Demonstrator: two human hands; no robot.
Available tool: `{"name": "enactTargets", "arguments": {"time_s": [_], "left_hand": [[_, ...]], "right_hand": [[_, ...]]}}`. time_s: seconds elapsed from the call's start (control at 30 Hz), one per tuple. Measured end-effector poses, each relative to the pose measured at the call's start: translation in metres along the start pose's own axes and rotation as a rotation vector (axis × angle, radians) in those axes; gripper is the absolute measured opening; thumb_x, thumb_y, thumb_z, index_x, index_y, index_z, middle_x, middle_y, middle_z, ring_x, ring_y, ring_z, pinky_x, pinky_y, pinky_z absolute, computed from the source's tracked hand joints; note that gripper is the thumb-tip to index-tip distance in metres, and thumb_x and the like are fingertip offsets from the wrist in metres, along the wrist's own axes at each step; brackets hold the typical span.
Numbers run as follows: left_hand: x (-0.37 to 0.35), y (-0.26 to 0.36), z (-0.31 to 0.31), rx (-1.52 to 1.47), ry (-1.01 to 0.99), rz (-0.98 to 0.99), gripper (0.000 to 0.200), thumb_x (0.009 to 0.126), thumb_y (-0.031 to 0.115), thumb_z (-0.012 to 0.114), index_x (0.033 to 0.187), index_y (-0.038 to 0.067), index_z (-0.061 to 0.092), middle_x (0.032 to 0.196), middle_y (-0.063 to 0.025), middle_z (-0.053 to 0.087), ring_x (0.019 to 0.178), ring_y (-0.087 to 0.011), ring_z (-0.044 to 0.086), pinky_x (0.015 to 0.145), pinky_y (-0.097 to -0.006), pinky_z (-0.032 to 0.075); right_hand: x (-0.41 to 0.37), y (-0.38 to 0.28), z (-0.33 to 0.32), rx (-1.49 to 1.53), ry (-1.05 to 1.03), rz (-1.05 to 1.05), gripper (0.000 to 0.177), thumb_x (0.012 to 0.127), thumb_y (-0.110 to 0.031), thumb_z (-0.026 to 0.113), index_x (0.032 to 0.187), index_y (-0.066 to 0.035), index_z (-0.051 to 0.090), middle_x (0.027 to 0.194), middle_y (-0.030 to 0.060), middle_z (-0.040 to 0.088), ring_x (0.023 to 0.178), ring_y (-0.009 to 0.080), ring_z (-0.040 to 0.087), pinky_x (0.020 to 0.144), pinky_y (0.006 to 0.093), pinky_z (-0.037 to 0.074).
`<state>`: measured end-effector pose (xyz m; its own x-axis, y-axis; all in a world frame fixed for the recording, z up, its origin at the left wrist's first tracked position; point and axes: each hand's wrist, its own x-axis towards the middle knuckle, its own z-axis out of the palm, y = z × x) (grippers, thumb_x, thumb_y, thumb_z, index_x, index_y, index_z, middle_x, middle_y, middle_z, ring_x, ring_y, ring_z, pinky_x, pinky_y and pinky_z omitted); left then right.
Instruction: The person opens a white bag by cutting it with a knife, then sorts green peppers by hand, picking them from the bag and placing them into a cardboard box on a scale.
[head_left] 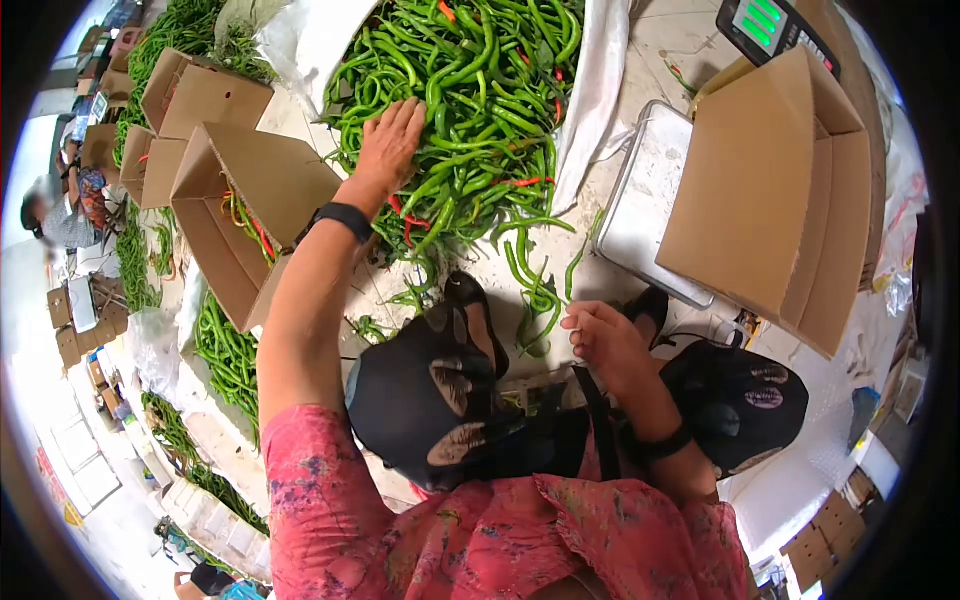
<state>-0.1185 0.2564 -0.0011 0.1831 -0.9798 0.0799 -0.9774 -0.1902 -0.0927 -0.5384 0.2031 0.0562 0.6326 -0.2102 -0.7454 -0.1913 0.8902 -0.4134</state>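
A large heap of long green chili peppers (470,90), with a few red ones among them, lies in front of me on a white sack (597,90). My left hand (392,145) rests on the heap's left side, fingers stretched out over the peppers and the tips touching them. Above my knees, my right hand (605,340) is held with its fingers curled in; whatever is inside them is hidden. Just beyond its fingertips, a single green pepper (578,262) lies on the floor, with several loose peppers (535,295) to its left.
An open cardboard box (750,190) stands on a metal platform scale (640,190) at right, its lit display (762,22) behind. Another open box (235,220) at left holds some red and green peppers. More pepper piles (225,350) lie further left, where another person (70,215) sits.
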Motion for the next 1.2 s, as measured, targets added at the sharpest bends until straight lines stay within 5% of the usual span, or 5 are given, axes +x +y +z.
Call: {"name": "enactTargets", "arguments": {"time_s": [0.17,0.43,0.87,1.07,1.2], "left_hand": [[0.031,0.01,0.017,0.127,-0.103,0.187,0.061,0.066,0.007,0.07,0.123,0.007,0.046,0.099,-0.0103,0.061,0.105,-0.028,0.053,0.096,-0.0415,0.038],[0.038,-0.011,0.015,-0.041,-0.409,0.055,0.065,0.062,0.011,0.075,0.12,0.009,0.046,0.092,-0.0144,0.063,0.086,-0.0356,0.062,0.083,-0.0458,0.045],[0.036,0.01,-0.19,-0.097,-0.36,-0.183,0.042,0.067,0.007,0.072,0.104,0.01,0.052,0.084,-0.0135,0.064,0.081,-0.0353,0.065,0.072,-0.0466,0.05],[0.025,0.019,-0.295,-0.913,-0.098,-0.498,0.044,0.073,0.012,0.069,0.114,-0.001,0.059,0.094,-0.0041,0.066,0.086,-0.0138,0.059,0.078,-0.0292,0.048],[0.001,0.021,-0.296,-1.39,0.053,-0.605,0.058,0.074,0.02,0.075,0.125,0.003,0.053,0.102,-0.0073,0.063,0.089,-0.0161,0.06,0.082,-0.0311,0.049]], "right_hand": [[0.02,0.01,0.007,0.025,0.042,0.083,0.023,0.095,-0.019,0.058,0.113,-0.005,0.06,0.097,0.0036,0.064,0.078,0.0095,0.057,0.067,0.0234,0.046],[0.032,0.01,0.012,0.028,0.106,0.088,0.024,0.096,-0.019,0.056,0.114,-0.003,0.059,0.097,0.0044,0.064,0.078,0.0095,0.056,0.07,0.024,0.046],[0.012,0.002,0.023,-0.022,-0.005,-0.003,0.026,0.098,-0.02,0.052,0.116,-0.002,0.058,0.099,0.0046,0.062,0.081,0.0096,0.054,0.073,0.0239,0.044],[0.005,0.007,0.024,-0.031,-0.108,-0.062,0.024,0.098,-0.019,0.053,0.115,-0.003,0.059,0.099,0.004,0.063,0.08,0.0084,0.053,0.072,0.0228,0.044],[-0.003,-0.003,0.025,-0.048,-0.142,-0.126,0.024,0.098,-0.018,0.052,0.116,-0.004,0.059,0.099,0.0039,0.063,0.08,0.0081,0.053,0.071,0.0227,0.044]]}}
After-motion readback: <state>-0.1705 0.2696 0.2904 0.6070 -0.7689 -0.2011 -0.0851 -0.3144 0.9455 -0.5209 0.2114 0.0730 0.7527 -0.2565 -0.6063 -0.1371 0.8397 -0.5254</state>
